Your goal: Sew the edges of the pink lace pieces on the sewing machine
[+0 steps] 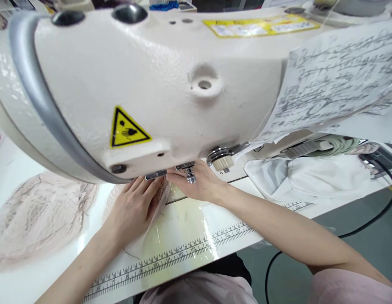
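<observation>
A cream sewing machine head (pixel 170 93) fills the upper view and covers the stitching spot. Under its left end, my left hand (pixel 134 207) is closed around pale pink lace fabric (pixel 159 196), fingers on top and a sheer edge showing past the thumb side. My right hand (pixel 199 181) reaches in from the right beside the metal presser parts (pixel 189 172). Its fingertips meet the fabric's edge behind them, where their grip is hidden. A loose dark thread (pixel 131 254) trails below the fabric.
Another pale pink lace piece (pixel 40 219) lies at left on the white table. A printed ruler strip (pixel 170 257) runs along the front edge. White padded pieces (pixel 329 175) and a green coil (pixel 338 145) lie at right. A handwritten sheet (pixel 335 80) hangs on the machine; a black cable (pixel 376 219) loops below.
</observation>
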The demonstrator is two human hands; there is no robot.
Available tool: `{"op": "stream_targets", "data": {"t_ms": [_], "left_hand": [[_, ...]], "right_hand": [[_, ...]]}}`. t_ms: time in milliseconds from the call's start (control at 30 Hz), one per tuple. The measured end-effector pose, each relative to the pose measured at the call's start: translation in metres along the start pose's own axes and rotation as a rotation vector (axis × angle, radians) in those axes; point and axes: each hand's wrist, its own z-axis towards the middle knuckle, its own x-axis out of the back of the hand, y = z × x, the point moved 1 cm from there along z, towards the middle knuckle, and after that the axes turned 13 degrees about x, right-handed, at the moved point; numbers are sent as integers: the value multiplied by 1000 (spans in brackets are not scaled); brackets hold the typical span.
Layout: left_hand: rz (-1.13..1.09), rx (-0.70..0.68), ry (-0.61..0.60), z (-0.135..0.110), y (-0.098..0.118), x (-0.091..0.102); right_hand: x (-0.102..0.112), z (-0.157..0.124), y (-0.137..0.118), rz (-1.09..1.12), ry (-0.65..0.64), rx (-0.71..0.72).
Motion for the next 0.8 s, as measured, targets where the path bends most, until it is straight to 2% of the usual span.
{"op": "stream_targets", "data": {"t_ms": [200, 500, 667, 800], "left_hand": [[-29, 17, -10, 0, -1, 0], [9, 55, -52, -2, 1, 1], [45, -32, 31, -8, -1, 28], [29, -228, 89, -46, -11, 47]], "right_hand": [[1, 1, -1, -98, 68, 61], [-5, -3, 0, -55, 54, 61], [-1, -4, -2, -95, 110, 102], [2, -3, -5, -66, 86, 122]]}}
